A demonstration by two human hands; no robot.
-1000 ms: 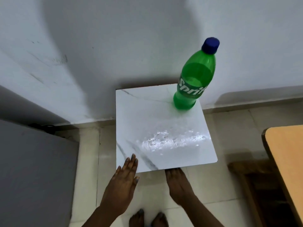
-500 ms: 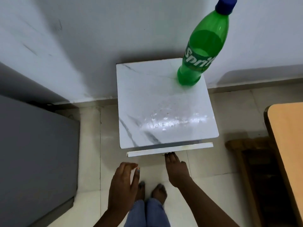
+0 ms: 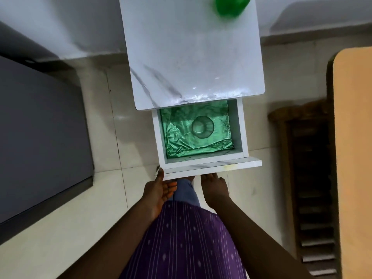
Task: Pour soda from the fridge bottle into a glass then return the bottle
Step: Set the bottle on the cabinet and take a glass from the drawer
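The green soda bottle point(image 3: 229, 6) stands on the far right of the white marble-look cabinet top point(image 3: 193, 57); only its base shows at the frame's upper edge. Below the top, the white drawer point(image 3: 238, 129) is pulled out. It is lined with crinkled green foil, and a clear faceted glass point(image 3: 202, 127) stands upright on the lining. My left hand point(image 3: 161, 191) is at the left end of the drawer front, thumb on its edge and fingers curled beneath. My right hand point(image 3: 215, 188) has its fingertips tucked under the drawer front near the middle.
A dark grey fridge point(image 3: 38, 127) stands to the left on the pale tiled floor. At the right are an orange-brown table point(image 3: 354, 137) and a dark wooden slatted chair point(image 3: 310, 178). A white wall runs behind the cabinet.
The drawer has slid out toward me, from a slight gap to wide enough to show the glass. Both hands came back with its front. The view tilted down, cutting off most of the bottle.
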